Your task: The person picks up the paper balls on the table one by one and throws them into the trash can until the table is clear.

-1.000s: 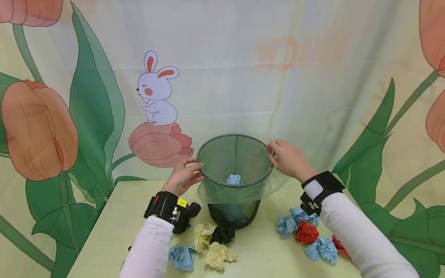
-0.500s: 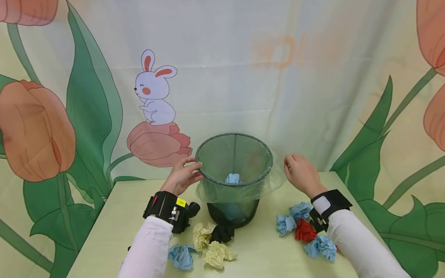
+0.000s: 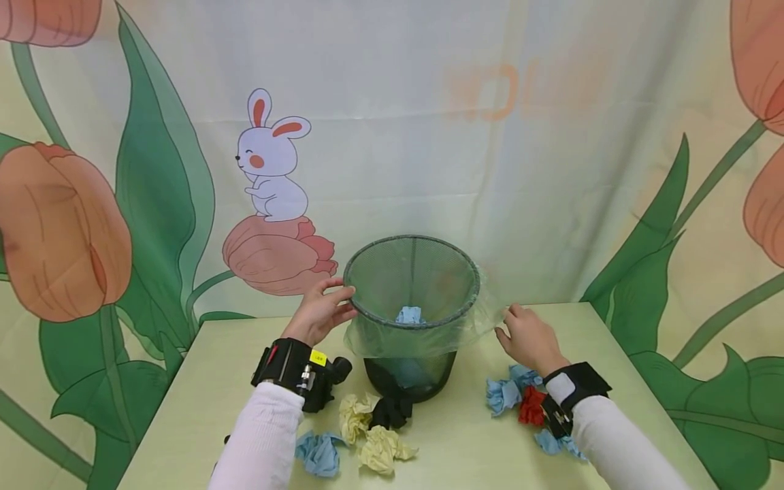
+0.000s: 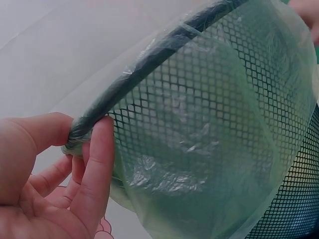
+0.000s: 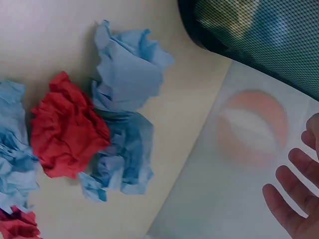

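Note:
A black mesh trash can (image 3: 412, 388) stands at the table's middle. A thin, see-through green trash bag (image 3: 392, 346) lines it and folds down outside over the rim. My left hand (image 3: 321, 313) holds the can's left rim through the bag; in the left wrist view its thumb and forefinger (image 4: 99, 159) lie on either side of the covered rim. To the right of the can, my right hand (image 3: 531, 340) has its fingertips right at the bag's loose, flared edge. Its other fingers (image 5: 294, 184) are loosely bent and spread. A blue crumpled paper (image 3: 410, 315) shows inside the can.
Yellow paper balls (image 3: 381, 449), a black paper ball (image 3: 390, 412) and a blue one (image 3: 318, 454) lie before the can. Several blue and red paper balls (image 5: 70, 127) lie at the right under my right forearm. A printed curtain (image 3: 392, 136) hangs behind the table (image 3: 478, 449).
My right hand has let go of the can's right rim, moved right and then down to the bag's flared edge. My left hand has stayed at the left rim.

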`<state>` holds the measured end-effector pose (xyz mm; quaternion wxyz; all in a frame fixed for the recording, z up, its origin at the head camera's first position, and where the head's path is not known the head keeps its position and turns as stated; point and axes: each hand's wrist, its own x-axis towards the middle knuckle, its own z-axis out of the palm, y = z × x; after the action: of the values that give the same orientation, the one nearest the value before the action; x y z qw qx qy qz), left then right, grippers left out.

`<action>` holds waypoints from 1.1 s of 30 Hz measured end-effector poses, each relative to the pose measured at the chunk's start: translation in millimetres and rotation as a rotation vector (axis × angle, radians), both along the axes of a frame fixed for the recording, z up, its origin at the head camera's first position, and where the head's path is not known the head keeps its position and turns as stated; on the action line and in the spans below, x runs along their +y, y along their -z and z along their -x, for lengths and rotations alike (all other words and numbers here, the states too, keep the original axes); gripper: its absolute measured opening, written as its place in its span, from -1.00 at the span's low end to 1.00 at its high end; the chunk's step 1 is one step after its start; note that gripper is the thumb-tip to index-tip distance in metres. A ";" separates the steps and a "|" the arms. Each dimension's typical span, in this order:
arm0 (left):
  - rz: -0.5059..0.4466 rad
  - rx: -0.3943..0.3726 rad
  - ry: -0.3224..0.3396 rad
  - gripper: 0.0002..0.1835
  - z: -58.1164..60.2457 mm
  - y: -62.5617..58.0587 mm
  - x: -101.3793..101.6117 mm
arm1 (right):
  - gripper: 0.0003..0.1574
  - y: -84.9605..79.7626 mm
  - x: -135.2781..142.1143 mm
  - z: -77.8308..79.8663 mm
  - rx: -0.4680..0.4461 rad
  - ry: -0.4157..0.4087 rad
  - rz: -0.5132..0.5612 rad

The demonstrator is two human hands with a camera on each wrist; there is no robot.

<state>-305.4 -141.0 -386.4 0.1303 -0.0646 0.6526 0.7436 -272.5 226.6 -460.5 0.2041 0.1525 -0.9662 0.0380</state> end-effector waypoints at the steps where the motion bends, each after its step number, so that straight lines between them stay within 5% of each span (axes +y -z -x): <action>1: 0.001 0.001 0.002 -0.45 -0.1 0.2 0.2 | -0.72 4.3 -0.1 -1.5 -0.015 0.005 0.005; 23: -0.016 0.009 0.015 -0.44 1.2 1.5 1.8 | -0.46 92.9 -14.0 -28.9 -0.065 -0.010 0.030; 33: -0.007 0.021 0.011 -0.45 -1.1 0.9 -0.2 | -0.35 113.8 -23.4 -43.0 -0.248 0.063 0.070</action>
<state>-304.3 -141.2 -387.4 0.1279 -0.0528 0.6517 0.7458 -229.5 203.1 -574.4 0.0895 0.1088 -0.9865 0.0840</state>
